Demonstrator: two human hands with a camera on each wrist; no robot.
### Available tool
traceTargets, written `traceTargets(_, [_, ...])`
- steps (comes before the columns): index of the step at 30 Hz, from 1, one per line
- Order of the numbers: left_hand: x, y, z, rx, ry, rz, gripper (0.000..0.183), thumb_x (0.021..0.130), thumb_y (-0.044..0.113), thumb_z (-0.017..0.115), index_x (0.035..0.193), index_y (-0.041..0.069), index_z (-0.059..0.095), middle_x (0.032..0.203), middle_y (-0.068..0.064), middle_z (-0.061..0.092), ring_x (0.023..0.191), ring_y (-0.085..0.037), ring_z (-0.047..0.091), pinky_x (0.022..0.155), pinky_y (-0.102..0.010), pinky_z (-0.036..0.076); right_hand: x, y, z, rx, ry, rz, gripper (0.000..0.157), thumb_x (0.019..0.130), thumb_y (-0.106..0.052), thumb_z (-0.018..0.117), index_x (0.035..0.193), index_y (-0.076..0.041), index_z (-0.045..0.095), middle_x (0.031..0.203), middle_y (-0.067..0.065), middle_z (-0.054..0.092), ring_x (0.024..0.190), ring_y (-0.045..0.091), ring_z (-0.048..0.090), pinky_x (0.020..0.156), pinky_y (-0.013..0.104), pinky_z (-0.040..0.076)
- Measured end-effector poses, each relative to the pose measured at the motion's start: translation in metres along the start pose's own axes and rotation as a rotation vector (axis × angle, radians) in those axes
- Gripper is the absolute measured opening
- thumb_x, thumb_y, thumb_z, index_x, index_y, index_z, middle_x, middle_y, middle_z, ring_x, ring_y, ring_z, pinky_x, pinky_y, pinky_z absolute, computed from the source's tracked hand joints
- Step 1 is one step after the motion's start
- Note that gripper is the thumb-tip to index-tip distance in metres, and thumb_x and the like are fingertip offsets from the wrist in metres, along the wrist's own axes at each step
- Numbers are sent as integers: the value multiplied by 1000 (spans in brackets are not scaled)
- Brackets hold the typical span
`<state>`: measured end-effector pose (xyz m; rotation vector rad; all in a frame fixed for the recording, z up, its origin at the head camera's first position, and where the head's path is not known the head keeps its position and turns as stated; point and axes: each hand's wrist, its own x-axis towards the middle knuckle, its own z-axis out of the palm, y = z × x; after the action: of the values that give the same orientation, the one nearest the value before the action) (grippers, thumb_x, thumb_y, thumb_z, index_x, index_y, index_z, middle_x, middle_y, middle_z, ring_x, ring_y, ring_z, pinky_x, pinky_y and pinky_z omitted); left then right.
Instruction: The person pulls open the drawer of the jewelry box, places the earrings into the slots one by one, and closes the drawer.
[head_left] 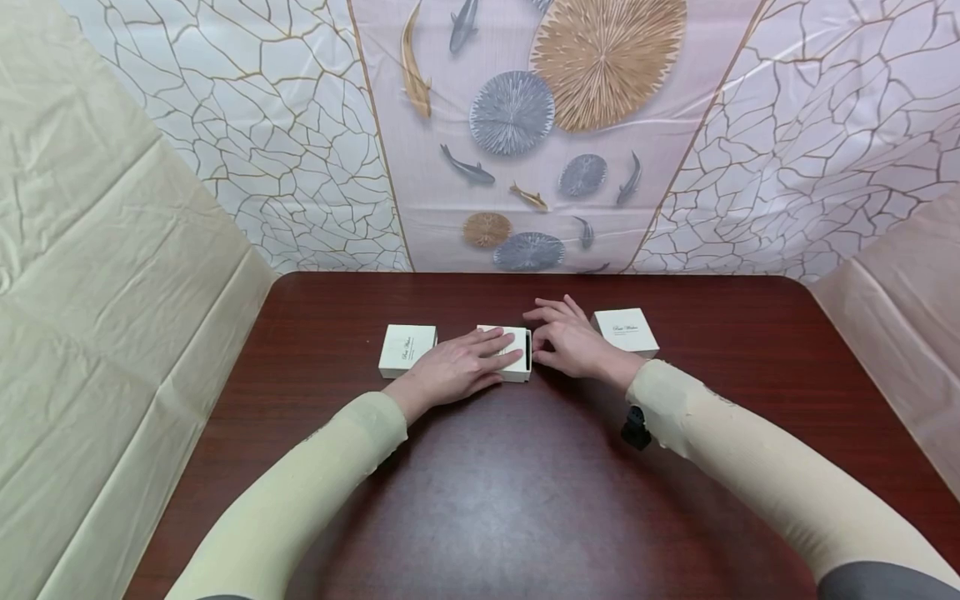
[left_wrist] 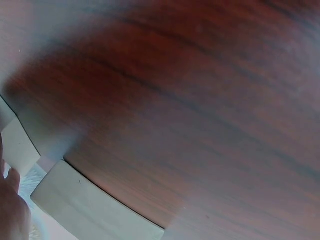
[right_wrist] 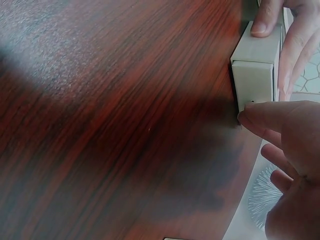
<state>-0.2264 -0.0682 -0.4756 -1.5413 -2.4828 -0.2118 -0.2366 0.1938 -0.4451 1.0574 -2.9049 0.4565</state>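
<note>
A small white box point(head_left: 517, 375) lies between my hands in the head view. My left hand point(head_left: 461, 367) lies across it, fingers spread over the top; in the right wrist view, its thumb presses the near side. My right hand point(head_left: 570, 342) is at the right end, where a dark gap shows along the edge. Close up, the right thumb and index finger pinch at the box's inner drawer point(right_wrist: 252, 82), beside a small dark spot on its end face. What lies between those fingertips is hidden. The other right fingers are held apart from the box.
A second white box point(head_left: 408, 343) with small print sits left of the left hand. Another printed white box point(head_left: 626, 329) stands behind the right wrist. All are on a dark red wooden table point(head_left: 480, 517), with a patterned curtain point(head_left: 300, 150) along its far edge.
</note>
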Motion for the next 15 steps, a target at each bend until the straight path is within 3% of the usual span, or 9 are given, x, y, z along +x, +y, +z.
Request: traceTargets(15, [-1,-1,1,-4,-2,-6,50,108,31,66,156,18,59,159,-12,55,151,-29,48,126,-42,36,5,-4,1,29,-31,21,20,91,-11,80,75,-17,71,148,20,62,153,45,38,125,74,17])
